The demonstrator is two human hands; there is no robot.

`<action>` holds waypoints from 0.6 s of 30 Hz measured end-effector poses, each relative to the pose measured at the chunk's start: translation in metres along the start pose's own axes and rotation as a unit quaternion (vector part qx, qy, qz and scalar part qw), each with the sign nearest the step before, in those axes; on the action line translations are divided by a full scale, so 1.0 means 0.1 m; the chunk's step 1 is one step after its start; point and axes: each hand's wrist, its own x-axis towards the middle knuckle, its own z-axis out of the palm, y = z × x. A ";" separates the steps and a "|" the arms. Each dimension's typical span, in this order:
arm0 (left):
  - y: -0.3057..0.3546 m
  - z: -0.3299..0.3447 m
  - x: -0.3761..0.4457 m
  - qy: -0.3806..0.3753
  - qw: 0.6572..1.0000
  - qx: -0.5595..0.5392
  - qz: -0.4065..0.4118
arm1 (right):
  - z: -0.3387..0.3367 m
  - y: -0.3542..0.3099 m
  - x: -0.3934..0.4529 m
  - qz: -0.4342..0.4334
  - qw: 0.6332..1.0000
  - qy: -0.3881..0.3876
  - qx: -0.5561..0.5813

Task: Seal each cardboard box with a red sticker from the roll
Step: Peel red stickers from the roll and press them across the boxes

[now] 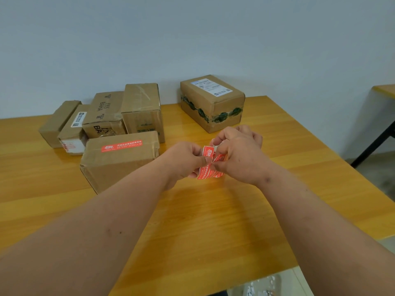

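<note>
Glossy wooden table (213,221); hands pinch sticker roll (210,163).

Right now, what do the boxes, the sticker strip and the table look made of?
Boxes: brown corrugated cardboard, matte, creased, some taped. Sticker strip, pinched by the left hand and right hand: glossy red printed paper or film, white edges; it bends freely. Table: wood-grain top, glossy, probably laminate or varnished wood.
</note>
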 end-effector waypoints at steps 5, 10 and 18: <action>0.01 -0.01 0.00 0.014 1.000 -0.001 0.009 | -0.04 0.01 0.02 0.023 1.000 -0.011 0.005; 0.02 -0.02 0.00 0.016 1.000 -0.018 0.010 | -0.05 0.02 0.06 0.028 0.999 -0.015 0.010; 0.01 -0.02 -0.02 -0.007 1.000 0.010 0.001 | -0.09 0.04 0.06 0.027 0.999 -0.029 0.007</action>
